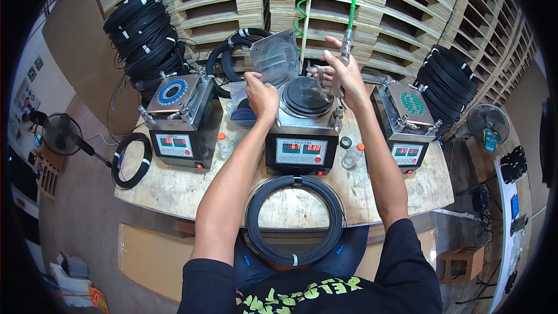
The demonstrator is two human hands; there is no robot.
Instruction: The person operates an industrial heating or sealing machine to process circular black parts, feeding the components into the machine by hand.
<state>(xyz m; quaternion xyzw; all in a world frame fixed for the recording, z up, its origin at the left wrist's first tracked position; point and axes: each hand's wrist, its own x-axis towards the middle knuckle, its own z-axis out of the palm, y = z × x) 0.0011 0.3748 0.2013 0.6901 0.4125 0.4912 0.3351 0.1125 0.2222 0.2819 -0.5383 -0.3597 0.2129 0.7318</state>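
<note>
My left hand [263, 100] is closed at the lower edge of a grey square plate [274, 58], which stands tilted up behind the middle machine. The fingertips are partly hidden, but the plate's corner meets them. My right hand [347, 78] is wrapped round a metal air blow gun [339, 81], fed by a green hose [354, 0] from above. Some fingers are stretched out beside its handle. Between the hands, the middle bench machine [301, 150] has a round black disc [306, 96] on top. The blow gun is just above the disc's right side.
Similar machines stand left [181, 142] and right [407, 145], with ring-patterned blue and green parts on top. Small bottles [352, 156] flank the middle one. A coil of black cable [253, 221] overhangs the table's front edge. Cable stacks [142, 46] and wooden pallets [221, 6] stand behind.
</note>
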